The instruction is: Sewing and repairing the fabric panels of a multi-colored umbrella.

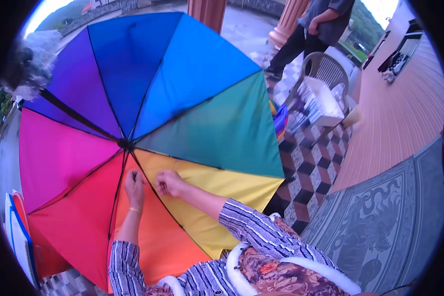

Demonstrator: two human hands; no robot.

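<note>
A large open umbrella [207, 128] with rainbow-coloured panels spreads in front of me, its ribbed inner side facing me. Its black shaft [79, 116] runs from the dark hub [126, 144] toward the upper left. Just below the hub, my left hand [134, 183] is closed in a pinch over the orange panel, beside a rib. To its right my right hand [168, 182] is also pinched, over the yellow panel near another rib. Anything between the fingers of either hand is too small to make out. The two hands are a little apart.
A grey plastic chair [325, 66] at the upper right bears a white box [324, 104]. Beyond it stands a person [325, 24] in dark clothes. A blurred, whitish clear-wrapped thing [32, 64] is at the shaft's far end. A blue-edged white board [20, 241] stands at left.
</note>
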